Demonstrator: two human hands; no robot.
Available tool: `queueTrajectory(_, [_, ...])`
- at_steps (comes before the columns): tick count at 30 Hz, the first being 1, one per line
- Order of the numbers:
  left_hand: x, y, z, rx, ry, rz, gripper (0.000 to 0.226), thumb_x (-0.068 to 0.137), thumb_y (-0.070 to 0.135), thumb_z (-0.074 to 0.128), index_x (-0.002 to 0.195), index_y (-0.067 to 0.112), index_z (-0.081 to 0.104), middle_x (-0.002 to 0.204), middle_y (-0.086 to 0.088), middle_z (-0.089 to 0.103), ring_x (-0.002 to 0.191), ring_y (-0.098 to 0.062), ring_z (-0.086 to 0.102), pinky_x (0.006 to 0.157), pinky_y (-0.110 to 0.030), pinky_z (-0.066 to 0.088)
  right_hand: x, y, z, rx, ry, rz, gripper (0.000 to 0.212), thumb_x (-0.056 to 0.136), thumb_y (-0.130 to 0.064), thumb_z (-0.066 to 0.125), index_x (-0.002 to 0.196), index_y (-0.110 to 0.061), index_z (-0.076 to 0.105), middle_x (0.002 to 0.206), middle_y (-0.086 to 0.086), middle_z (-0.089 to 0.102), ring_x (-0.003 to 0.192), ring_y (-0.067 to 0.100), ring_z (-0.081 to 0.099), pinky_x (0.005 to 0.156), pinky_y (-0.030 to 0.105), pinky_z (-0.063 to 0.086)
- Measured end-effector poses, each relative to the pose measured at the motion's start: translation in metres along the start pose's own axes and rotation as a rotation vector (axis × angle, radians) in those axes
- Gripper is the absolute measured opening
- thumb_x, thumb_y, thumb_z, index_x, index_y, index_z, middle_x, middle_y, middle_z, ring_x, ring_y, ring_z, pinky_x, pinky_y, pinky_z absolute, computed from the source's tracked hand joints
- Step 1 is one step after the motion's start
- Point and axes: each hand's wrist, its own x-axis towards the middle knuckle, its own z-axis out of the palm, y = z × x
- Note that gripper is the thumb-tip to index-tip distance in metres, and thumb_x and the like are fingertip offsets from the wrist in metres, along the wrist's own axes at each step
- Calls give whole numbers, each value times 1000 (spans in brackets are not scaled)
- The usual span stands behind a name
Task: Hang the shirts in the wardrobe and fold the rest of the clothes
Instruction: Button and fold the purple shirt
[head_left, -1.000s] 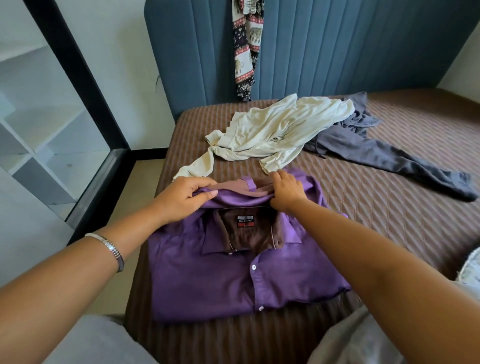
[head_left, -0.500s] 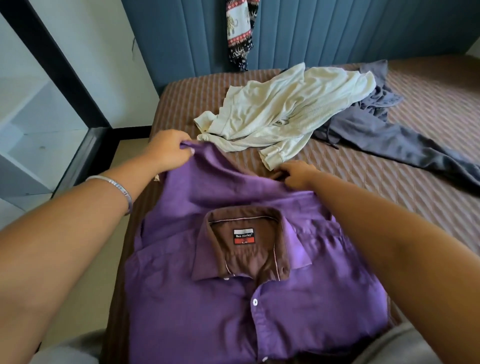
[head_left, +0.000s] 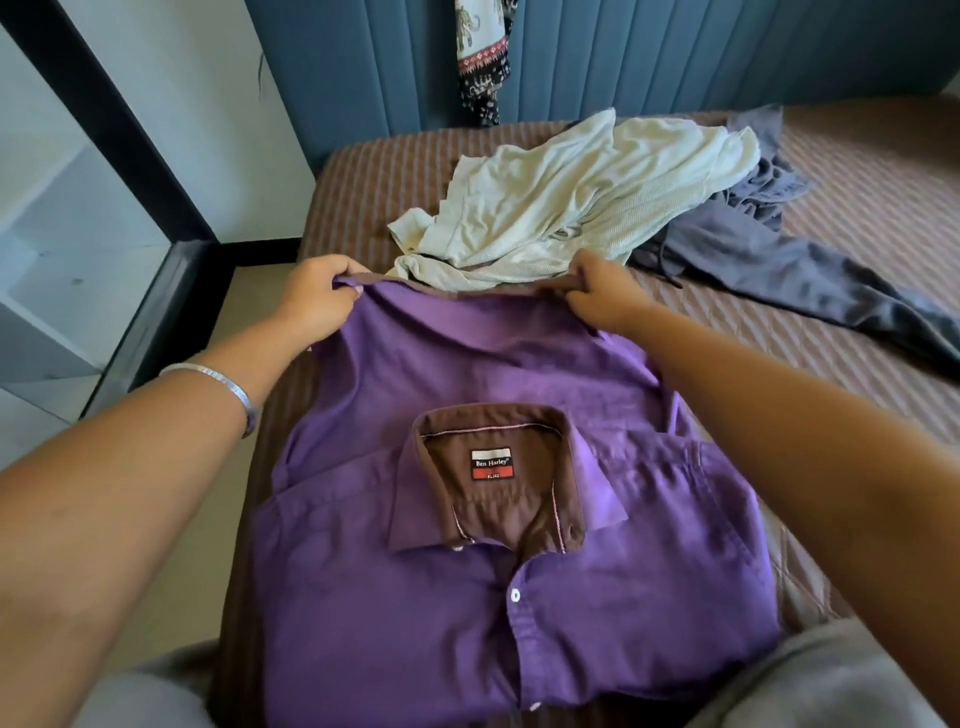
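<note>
A purple shirt (head_left: 467, 597) with a brown collar lies folded, front up, on the near part of the bed (head_left: 857, 364). Its far flap is lifted off the bed. My left hand (head_left: 317, 296) pinches the flap's left corner and my right hand (head_left: 597, 296) pinches its right corner, the brown hem stretched between them. Behind the flap lies a crumpled cream shirt (head_left: 582, 202). Grey trousers (head_left: 789, 265) sprawl to its right.
A blue padded headboard (head_left: 675, 52) stands at the far end with a patterned cloth (head_left: 480, 57) draped over it. At the left, a black-framed glass panel (head_left: 119, 171) fronts white shelves (head_left: 62, 218). Tan floor runs along the bed's left side.
Both hands have raised the shirt's far flap off the bed and spread apart along its hem. The view has dipped closer to the shirt.
</note>
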Motion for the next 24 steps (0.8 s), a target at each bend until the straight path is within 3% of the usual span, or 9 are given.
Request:
queueTrajectory(2, [-14, 10, -18, -200, -65, 12, 29, 89, -9, 54, 93, 18, 66, 99, 0, 65, 94, -11, 58, 77, -6, 40, -21, -2, -26, 185, 148, -35, 15, 86, -5, 57, 93, -11, 46, 88, 5, 55, 82, 21, 48, 67, 25, 30])
queueTrajectory(5, [-46, 25, -46, -408, -296, 37, 47, 84, -19, 55, 100, 24, 64, 95, 5, 70, 92, -7, 63, 81, -19, 50, -60, 2, -61, 334, 1, -91, 16, 80, 2, 68, 84, -3, 54, 74, 2, 53, 72, 12, 49, 67, 25, 35])
queueTrajectory(10, [-120, 31, -72, -186, -1000, 48, 55, 74, -26, 53, 114, 9, 63, 95, -9, 73, 88, -12, 66, 76, -21, 52, -149, 23, -75, 171, -581, -98, 24, 62, 4, 74, 73, -10, 57, 57, -1, 59, 54, 13, 57, 50, 24, 47])
queueTrajectory(14, [-162, 27, -48, 298, -1627, -183, 48, 74, -6, 71, 116, 13, 60, 99, 2, 73, 80, -2, 66, 75, -22, 47, -193, 28, -52, -314, -1265, 19, 29, 75, 8, 64, 83, -21, 63, 81, -3, 69, 72, 6, 64, 71, 21, 50])
queueTrajectory(16, [-173, 27, -33, 468, -1543, -171, 40, 68, 6, 75, 105, 19, 64, 90, 6, 72, 77, -2, 65, 77, -26, 46, -200, 22, -48, -279, -1164, 47, 27, 81, 4, 60, 85, -22, 63, 85, 4, 70, 72, 10, 65, 75, 27, 51])
queueTrajectory(18, [-173, 30, -20, 388, -1227, -64, 28, 66, 9, 77, 90, 19, 67, 83, -1, 70, 75, -11, 62, 75, -31, 45, -199, 17, -45, -182, -798, 12, 26, 83, 2, 56, 79, -24, 60, 78, 2, 67, 70, 15, 63, 75, 32, 50])
queueTrajectory(20, [-175, 40, -1, 274, -869, 83, 19, 75, 10, 77, 87, 19, 67, 88, -9, 69, 70, -9, 56, 72, -22, 44, -199, 13, -39, -187, -515, -29, 23, 84, -4, 55, 76, -25, 56, 81, -6, 63, 81, 19, 60, 77, 27, 44])
queueTrajectory(22, [-184, 48, 24, 279, -577, 242, 21, 82, 19, 74, 100, 22, 64, 104, -2, 63, 78, -3, 55, 74, -16, 42, -201, 13, -20, -240, -405, -39, 17, 85, -11, 58, 96, -23, 58, 107, -1, 63, 103, 22, 57, 86, 26, 41])
queueTrajectory(24, [-196, 53, 55, 330, -419, 340, 47, 82, 28, 73, 126, 21, 54, 130, 0, 49, 112, -14, 53, 95, -28, 42, -206, 16, 4, -207, -407, -4, 48, 85, -18, 65, 128, -13, 48, 130, 10, 52, 119, 28, 51, 97, 34, 41])
